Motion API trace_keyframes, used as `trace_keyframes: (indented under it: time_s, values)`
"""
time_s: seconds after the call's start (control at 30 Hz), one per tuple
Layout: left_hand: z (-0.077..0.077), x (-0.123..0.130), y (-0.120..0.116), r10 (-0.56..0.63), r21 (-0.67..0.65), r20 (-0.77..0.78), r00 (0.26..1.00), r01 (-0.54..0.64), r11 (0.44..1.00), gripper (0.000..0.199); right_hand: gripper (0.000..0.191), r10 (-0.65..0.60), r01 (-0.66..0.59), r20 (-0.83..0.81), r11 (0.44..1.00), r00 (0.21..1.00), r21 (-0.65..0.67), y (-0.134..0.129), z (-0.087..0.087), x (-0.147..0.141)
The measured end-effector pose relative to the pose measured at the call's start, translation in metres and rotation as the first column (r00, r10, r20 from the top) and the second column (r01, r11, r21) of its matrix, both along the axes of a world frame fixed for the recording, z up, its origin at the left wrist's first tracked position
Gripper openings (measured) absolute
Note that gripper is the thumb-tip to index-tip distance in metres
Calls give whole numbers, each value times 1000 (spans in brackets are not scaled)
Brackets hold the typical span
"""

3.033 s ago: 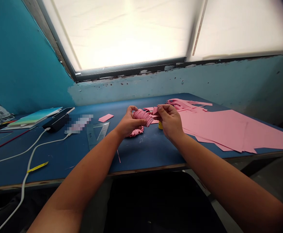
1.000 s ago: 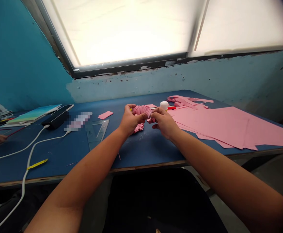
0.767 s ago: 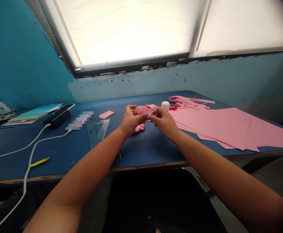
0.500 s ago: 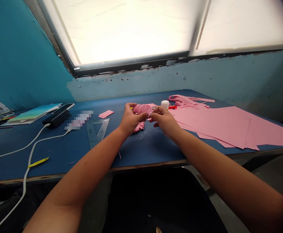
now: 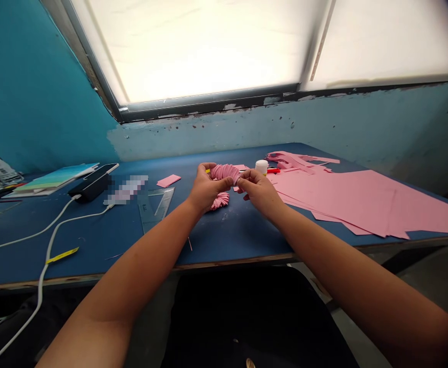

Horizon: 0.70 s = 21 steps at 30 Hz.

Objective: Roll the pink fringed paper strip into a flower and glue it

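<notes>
Both hands up at mid-table, working one piece. Left hand (image 5: pixel 204 190) is curled round a pink folded paper roll (image 5: pixel 224 172), thumb on the near side and fingers behind, closed only as far as the roll's thickness allows. Right hand (image 5: pixel 261 193) is at the roll's right end, thumb and index finger nearly together, apparently pinching the edge there (exact contact too small to tell); its other fingers are loosely bent. The roll sits between the two hands, above the blue table (image 5: pixel 239 240). A ruffled pink paper piece (image 5: pixel 220 200) shows just under the left hand; can't tell if it joins the roll. Step in hand looks like pressing or lining up the end fold. Next move likely calls for a steady left grip, not squeezing the folds flat, while the right fingertips keep the end edge square and pressed before letting go. Nearby: a white-capped bottle (image 5: pixel 261 166) just beyond the right hand, something red (image 5: pixel 273 170) beside it, big pink sheets (image 5: pixel 356 199) to the right, a small pink paper stack (image 5: pixel 169 180) and a clear set square (image 5: pixel 147 210) to the left.
</notes>
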<state>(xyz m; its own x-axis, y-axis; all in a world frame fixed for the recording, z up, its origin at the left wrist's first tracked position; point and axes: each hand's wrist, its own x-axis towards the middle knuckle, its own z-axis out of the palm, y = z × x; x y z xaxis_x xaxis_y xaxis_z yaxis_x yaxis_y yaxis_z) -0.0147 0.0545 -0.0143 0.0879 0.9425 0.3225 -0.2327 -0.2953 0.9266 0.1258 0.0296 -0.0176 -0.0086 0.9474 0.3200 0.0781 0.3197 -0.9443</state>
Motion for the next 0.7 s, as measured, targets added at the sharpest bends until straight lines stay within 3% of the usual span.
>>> trace_keyframes:
  time_s: [0.2, 0.43, 0.7]
  values:
    - [10, -2, 2, -26, -195, 151, 988, 55, 979, 52, 24, 96, -100, -95, 994, 991, -37, -1, 2, 0]
    - [12, -3, -1, -73, -197, 158, 985, 104, 975, 48, 31, 114, -82, -194, 983, 974, 165, -3, 3, 2]
    - [8, -3, 2, -95, -156, 139, 986, 117, 981, 54, 27, 126, -84, -249, 981, 960, 173, -3, 3, 1]
